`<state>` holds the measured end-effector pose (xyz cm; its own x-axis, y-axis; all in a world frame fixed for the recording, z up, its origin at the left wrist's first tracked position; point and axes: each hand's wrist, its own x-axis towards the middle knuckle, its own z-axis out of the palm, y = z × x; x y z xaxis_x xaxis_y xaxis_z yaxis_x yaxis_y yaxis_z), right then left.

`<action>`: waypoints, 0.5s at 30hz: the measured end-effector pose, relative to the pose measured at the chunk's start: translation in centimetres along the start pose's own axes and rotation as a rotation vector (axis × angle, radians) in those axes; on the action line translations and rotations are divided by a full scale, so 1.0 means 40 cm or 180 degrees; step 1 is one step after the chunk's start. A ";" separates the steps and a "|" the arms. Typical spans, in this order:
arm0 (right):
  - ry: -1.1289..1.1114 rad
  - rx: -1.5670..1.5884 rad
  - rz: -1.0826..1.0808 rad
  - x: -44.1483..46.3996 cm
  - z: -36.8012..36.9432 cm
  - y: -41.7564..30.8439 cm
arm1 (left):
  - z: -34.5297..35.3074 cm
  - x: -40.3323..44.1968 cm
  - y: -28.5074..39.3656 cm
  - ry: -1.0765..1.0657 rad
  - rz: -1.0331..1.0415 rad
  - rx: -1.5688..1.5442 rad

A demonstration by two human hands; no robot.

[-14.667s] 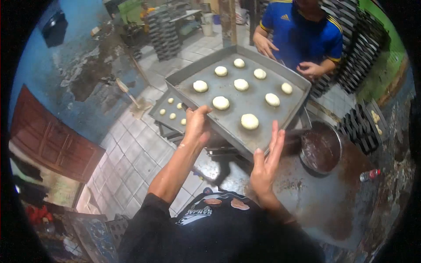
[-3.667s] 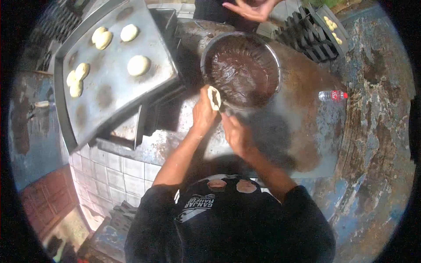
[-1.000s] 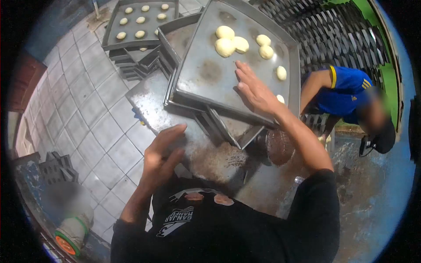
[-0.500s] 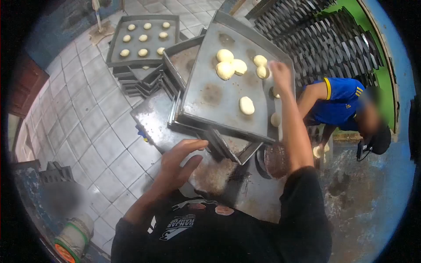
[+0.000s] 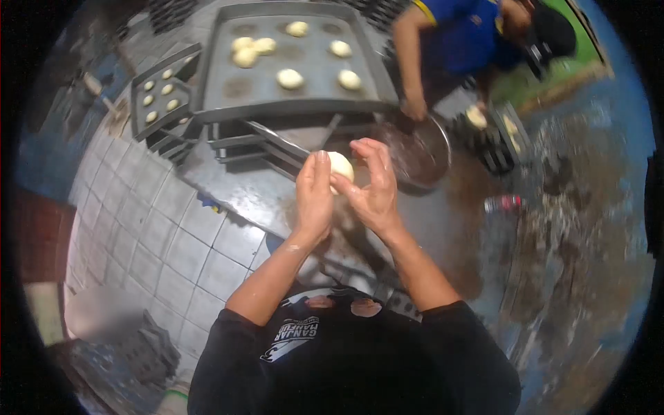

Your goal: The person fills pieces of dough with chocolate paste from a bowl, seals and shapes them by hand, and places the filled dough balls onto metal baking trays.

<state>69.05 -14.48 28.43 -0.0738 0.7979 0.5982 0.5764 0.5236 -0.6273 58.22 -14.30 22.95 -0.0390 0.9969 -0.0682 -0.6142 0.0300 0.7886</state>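
Observation:
Between my two hands, above the worktable, is a pale dough ball [image 5: 340, 166]. My left hand [image 5: 315, 197] is wrapped round its left side with the fingers together. The thumb of my right hand [image 5: 373, 187] presses the ball's lower right edge, while its fingers are raised and curved. Beyond them a large metal tray [image 5: 263, 81] rests on stacked trays and holds several dough balls, three of them touching at the left. To the right of my hands stands a round metal bowl [image 5: 448, 145] with a dark brown filling.
A co-worker in a blue shirt [image 5: 470, 34] leans in at the upper right, one hand over the bowl's rim. A smaller tray of dough balls [image 5: 158, 123] is at the left. A bottle with a red cap [image 5: 503, 203] lies right of the bowl. Black moulds [image 5: 491, 149] stand behind it.
My right hand has come back from the large tray to my left hand, and a dough ball is now between them. The view has turned, and the co-worker's hand is over the bowl.

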 end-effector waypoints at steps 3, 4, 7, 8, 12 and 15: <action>-0.0616 0.0329 0.1309 -0.212 -0.142 0.023 | 0.063 -0.120 -0.115 -0.0210 0.0158 0.1056; -0.0482 0.0320 0.1389 -0.275 -0.179 0.039 | 0.066 -0.160 -0.169 -0.0299 0.0347 0.1728; 0.0480 0.2044 0.2477 -0.442 -0.240 0.079 | 0.139 -0.270 -0.276 -0.0412 -0.0185 0.1240; 0.0549 0.2066 0.2538 -0.492 -0.267 0.077 | 0.163 -0.304 -0.290 -0.0377 -0.0499 0.1080; 0.0289 0.2861 0.2471 -0.572 -0.404 0.034 | 0.141 -0.383 -0.355 -0.1193 -0.0107 0.1571; 0.1150 0.2393 0.2528 -0.637 -0.390 0.101 | 0.019 -0.409 -0.471 -0.0893 -0.0452 0.1876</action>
<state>85.94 -37.35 18.44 0.4004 0.9139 -0.0670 -0.2838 0.0542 -0.9573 71.03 -31.11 9.68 0.2659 0.9591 -0.0973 -0.0615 0.1176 0.9911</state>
